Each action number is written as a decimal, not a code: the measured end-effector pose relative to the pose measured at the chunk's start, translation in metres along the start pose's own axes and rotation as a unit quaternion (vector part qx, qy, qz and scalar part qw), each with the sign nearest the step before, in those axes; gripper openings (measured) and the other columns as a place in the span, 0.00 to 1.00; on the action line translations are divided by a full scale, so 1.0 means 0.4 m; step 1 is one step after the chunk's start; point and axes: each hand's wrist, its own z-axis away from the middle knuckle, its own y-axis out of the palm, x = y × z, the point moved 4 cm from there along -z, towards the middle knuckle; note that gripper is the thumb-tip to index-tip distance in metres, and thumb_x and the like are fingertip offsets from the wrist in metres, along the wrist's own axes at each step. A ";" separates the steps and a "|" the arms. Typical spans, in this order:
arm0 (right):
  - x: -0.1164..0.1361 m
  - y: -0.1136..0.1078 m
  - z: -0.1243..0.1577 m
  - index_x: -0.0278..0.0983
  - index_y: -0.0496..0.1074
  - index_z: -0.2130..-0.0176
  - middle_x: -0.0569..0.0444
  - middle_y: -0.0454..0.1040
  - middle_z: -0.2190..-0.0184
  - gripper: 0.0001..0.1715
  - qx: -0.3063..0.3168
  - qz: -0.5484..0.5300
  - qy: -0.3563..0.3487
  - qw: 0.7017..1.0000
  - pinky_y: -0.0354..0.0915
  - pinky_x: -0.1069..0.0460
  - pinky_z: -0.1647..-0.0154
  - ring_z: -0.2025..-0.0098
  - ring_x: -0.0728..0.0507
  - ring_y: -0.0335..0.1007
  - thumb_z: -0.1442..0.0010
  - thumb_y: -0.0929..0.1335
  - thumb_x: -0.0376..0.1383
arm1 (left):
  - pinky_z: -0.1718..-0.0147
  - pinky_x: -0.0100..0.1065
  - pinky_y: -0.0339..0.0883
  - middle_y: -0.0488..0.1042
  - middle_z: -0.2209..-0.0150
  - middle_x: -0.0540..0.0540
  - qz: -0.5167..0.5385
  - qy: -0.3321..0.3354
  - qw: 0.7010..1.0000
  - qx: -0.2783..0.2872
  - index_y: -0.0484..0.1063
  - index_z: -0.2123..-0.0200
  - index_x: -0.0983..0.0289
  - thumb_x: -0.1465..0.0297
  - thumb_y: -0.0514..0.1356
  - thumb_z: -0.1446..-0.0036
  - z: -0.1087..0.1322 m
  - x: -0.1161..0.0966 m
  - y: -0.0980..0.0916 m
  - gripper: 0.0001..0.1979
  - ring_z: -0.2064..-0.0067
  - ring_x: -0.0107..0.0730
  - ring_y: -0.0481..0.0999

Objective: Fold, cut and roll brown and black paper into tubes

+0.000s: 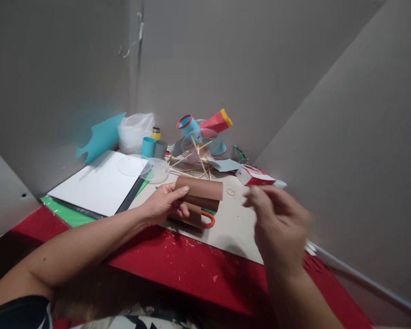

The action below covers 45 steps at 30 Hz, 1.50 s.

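Note:
My left hand grips a curled sheet of brown paper by its left end, thumb on top. Below it lies another brown paper roll. An orange scissor handle pokes out beside that lower roll, with the rest hidden. To the right my right hand is raised above the board, apart from the paper. Its thumb and forefinger are pinched together and blurred, so whatever they hold cannot be made out. A rubber band lies on the board between the hands.
White sheets over black and green ones are stacked at left. Behind stand a teal paper tube, a grey tube, a plastic bag and wooden sticks. A red-white box sits back right. Grey walls enclose the red table.

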 end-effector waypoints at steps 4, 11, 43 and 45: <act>-0.088 0.059 -0.058 0.35 0.72 0.77 0.59 0.62 0.84 0.25 0.124 -0.127 0.149 0.973 0.54 0.54 0.80 0.81 0.50 0.55 0.47 0.71 0.54 | 0.81 0.24 0.65 0.75 0.78 0.50 -0.051 0.026 0.998 -0.011 0.69 0.64 0.66 0.56 0.66 0.49 0.005 -0.016 0.009 0.19 0.81 0.25 0.74; -0.123 0.090 -0.036 0.35 0.71 0.77 0.61 0.60 0.83 0.21 0.193 -0.237 0.202 0.930 0.51 0.55 0.80 0.80 0.52 0.51 0.49 0.73 0.49 | 0.79 0.24 0.64 0.75 0.82 0.51 -0.132 0.036 0.990 -0.035 0.70 0.63 0.66 0.52 0.64 0.48 0.010 -0.018 0.018 0.22 0.80 0.26 0.74; -0.179 0.126 0.017 0.34 0.77 0.77 0.58 0.64 0.84 0.22 0.279 -0.242 0.275 0.888 0.49 0.54 0.77 0.79 0.51 0.51 0.60 0.79 0.49 | 0.81 0.25 0.63 0.70 0.81 0.50 -0.196 0.122 0.972 -0.039 0.76 0.72 0.69 0.60 0.63 0.46 0.056 -0.010 0.044 0.15 0.80 0.25 0.72; -0.179 0.124 0.013 0.34 0.79 0.76 0.57 0.67 0.82 0.21 0.265 -0.240 0.277 0.892 0.52 0.53 0.76 0.78 0.50 0.54 0.61 0.79 0.49 | 0.82 0.25 0.61 0.70 0.81 0.50 -0.194 0.117 0.973 -0.041 0.76 0.72 0.68 0.60 0.64 0.47 0.057 -0.013 0.044 0.15 0.80 0.26 0.72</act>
